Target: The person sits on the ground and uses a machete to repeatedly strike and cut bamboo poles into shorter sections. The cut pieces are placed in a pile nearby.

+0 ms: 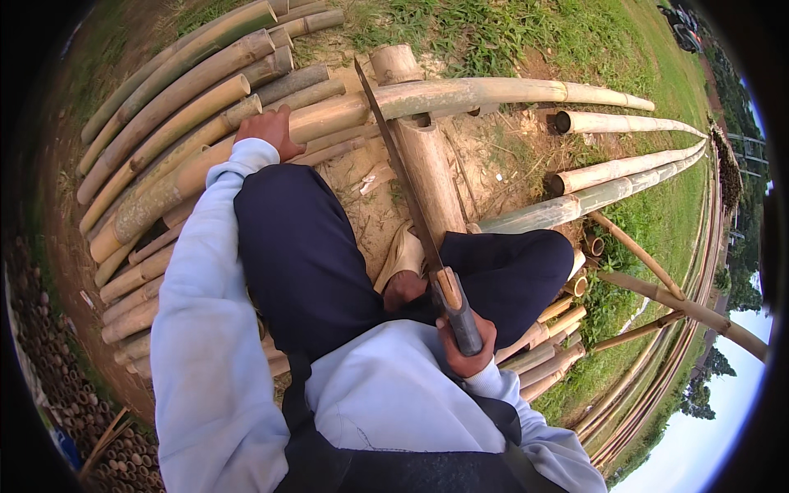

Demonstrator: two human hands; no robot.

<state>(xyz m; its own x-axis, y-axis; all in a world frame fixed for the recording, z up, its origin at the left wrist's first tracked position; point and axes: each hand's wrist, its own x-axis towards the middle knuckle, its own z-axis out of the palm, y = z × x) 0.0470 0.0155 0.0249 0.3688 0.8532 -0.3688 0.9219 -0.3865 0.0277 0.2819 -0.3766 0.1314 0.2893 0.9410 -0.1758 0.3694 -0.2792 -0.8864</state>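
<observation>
Head view: right hand (472, 341) is clasping the saw (417, 205) by its handle, blade running ahead of it and crossing the long bamboo pole (325, 117). Left hand (269, 134) is resting over that pole, finger closure unclear. Right of it, a bamboo log (431, 177) is lying underneath; left of it, cut bamboo lengths (193, 70) are stacking up.

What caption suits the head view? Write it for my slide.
Right hand grips a handsaw across a bamboo pole; left hand rests on the pole.
</observation>
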